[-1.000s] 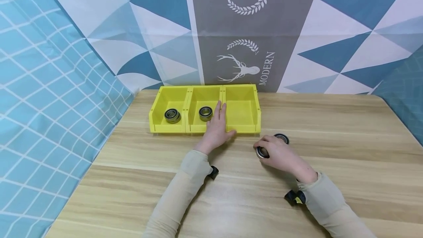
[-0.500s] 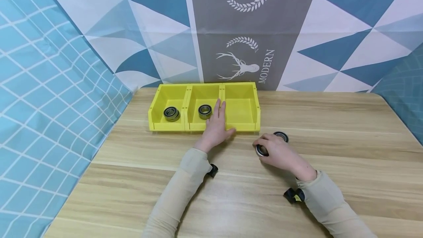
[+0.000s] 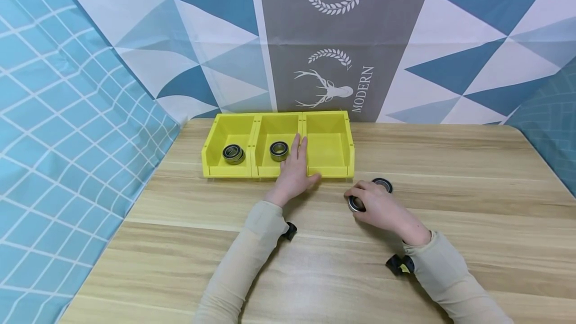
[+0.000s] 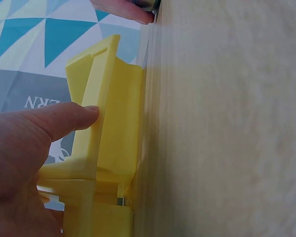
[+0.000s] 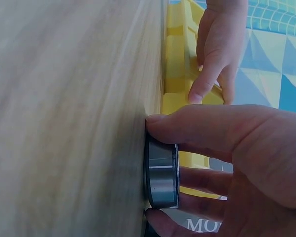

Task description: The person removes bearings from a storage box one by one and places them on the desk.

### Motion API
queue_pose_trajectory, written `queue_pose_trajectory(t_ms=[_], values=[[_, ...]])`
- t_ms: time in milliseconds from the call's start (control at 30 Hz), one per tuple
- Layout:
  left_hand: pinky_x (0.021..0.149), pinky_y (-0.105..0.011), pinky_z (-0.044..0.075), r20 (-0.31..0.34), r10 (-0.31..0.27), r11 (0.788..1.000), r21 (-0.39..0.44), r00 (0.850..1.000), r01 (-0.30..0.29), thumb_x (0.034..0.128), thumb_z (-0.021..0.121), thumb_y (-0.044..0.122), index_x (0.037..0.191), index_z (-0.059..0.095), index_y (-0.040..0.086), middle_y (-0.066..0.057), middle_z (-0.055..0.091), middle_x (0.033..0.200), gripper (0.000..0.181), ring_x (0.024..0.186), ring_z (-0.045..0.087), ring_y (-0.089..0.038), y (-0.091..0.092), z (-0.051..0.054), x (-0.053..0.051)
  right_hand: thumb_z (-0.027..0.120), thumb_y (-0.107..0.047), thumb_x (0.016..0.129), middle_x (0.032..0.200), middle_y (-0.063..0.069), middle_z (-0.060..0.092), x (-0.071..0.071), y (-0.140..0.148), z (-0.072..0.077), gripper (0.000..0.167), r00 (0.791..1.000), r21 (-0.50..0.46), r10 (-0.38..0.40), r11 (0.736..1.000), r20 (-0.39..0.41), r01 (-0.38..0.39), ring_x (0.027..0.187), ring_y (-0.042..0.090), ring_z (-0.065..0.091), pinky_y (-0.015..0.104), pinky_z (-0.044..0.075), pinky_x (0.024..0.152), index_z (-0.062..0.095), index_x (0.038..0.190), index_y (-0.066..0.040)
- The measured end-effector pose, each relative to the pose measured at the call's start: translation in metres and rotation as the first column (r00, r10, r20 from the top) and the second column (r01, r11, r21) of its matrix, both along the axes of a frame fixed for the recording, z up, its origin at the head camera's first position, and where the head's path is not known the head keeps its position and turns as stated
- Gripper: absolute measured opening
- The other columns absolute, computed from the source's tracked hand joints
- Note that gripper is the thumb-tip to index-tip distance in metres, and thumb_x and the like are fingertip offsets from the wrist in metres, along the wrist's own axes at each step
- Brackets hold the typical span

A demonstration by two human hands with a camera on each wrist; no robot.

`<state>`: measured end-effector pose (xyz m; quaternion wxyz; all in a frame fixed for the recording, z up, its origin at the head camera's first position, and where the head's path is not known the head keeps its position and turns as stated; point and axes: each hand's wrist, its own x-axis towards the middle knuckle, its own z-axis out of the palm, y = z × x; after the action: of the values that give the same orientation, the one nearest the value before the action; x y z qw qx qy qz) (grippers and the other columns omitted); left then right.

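Observation:
On the wooden table my right hand (image 3: 382, 206) grips a bearing (image 5: 163, 180) by its rim, thumb on one side and fingers on the other. In the right wrist view this bearing stays at the tabletop. Just behind the hand lies a second bearing (image 3: 384, 182), partly covered by it. My left hand (image 3: 294, 176) rests over the divider between the middle and right yellow bins, fingers extended, its thumb (image 4: 84, 116) touching the right bin's front edge. The middle bin (image 3: 265, 171) holds a bearing (image 3: 279, 157) beside my fingers. Stacked bearings (image 3: 234, 160) sit in the left bin (image 3: 216, 170).
The three bins stand joined in a row near the patterned backdrop (image 3: 333, 29). The right bin (image 3: 330, 171) shows its bare floor. Wood tabletop (image 3: 472, 204) stretches to the right and in front. A blue gridded cloth (image 3: 67, 139) hangs at the left.

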<state>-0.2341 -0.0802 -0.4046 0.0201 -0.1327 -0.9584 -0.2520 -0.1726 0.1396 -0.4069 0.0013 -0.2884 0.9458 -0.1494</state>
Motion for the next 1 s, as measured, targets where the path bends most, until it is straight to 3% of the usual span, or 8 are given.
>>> queue_pose_trajectory(t_ms=[533,733,900,1000], values=[[0.099,-0.063,0.024,0.008,-0.001,1.0,0.006,1.0,0.001,0.0786,0.068,0.036,0.147,-0.002,0.012,-0.006,-0.012,0.152,0.101,0.135,0.023,-0.031,-0.0005,-0.0004,-0.0004,0.07,-0.016,0.075,0.103,0.008,0.059,-0.0004,-0.0004,-0.0003,0.034,1.0,-0.007,0.009,1.0,-0.012,-0.009,0.092,0.025,0.056,0.045,0.044,0.079,0.065,0.108,-0.009],[0.099,-0.063,0.024,0.021,0.003,1.0,-0.001,1.0,-0.003,0.0788,0.068,0.036,0.147,-0.001,0.012,-0.005,-0.011,0.152,0.1,0.129,0.032,-0.039,-0.0007,0.0015,0.0,0.07,-0.016,0.074,0.103,0.009,0.059,-0.0007,-0.0008,0.0001,0.036,1.0,-0.004,0.01,1.0,0.001,-0.01,0.093,0.026,0.056,0.045,0.044,0.079,0.064,0.109,-0.009],[0.097,-0.06,0.03,0.017,-0.009,1.0,-0.007,1.0,0.009,0.0772,0.07,0.034,0.146,0.002,0.01,-0.008,-0.007,0.152,0.101,0.127,0.034,-0.038,-0.0022,0.0058,0.0004,0.071,-0.016,0.074,0.104,0.01,0.059,-0.0003,-0.0014,0.0,0.037,1.0,-0.003,-0.001,1.0,0.011,0.001,0.093,0.026,0.055,0.046,0.044,0.08,0.064,0.11,-0.009],[0.095,-0.05,0.039,0.023,-0.032,0.999,-0.016,0.999,0.033,0.0764,0.072,0.031,0.146,0.002,0.01,-0.009,-0.005,0.152,0.101,0.121,0.043,-0.035,-0.005,0.008,-0.0003,0.071,-0.017,0.074,0.106,0.01,0.058,0.0004,-0.0018,0.0004,0.039,1.0,0.002,-0.008,1.0,0.029,0.008,0.095,0.027,0.055,0.047,0.043,0.081,0.063,0.111,-0.009]])
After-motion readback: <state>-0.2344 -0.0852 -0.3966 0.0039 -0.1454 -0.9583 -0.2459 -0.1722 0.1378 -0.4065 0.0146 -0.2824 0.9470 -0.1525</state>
